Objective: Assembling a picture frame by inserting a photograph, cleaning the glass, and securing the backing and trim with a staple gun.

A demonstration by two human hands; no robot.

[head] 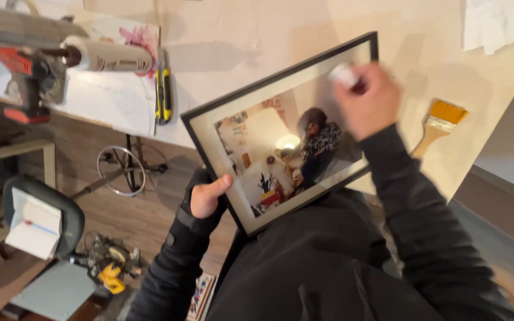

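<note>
A black picture frame (pixel 221 107) with a white mat and a colourful photo is tilted up in front of my chest. My left hand (pixel 207 197) grips its lower left edge, thumb on the front. My right hand (pixel 368 102) is blurred over the frame's upper right corner and is closed around a small white and dark object (pixel 346 75), pressed near the glass. Both arms are in black sleeves.
A pale worktable (pixel 257 35) lies behind the frame. On it are a yellow-bristled paintbrush (pixel 439 122), a yellow and black utility knife (pixel 162 89), a caulking gun with a white tube (pixel 60 56) and white paper (pixel 495 24). A chair (pixel 43 220) and a yellow circular saw (pixel 109 264) stand on the wooden floor.
</note>
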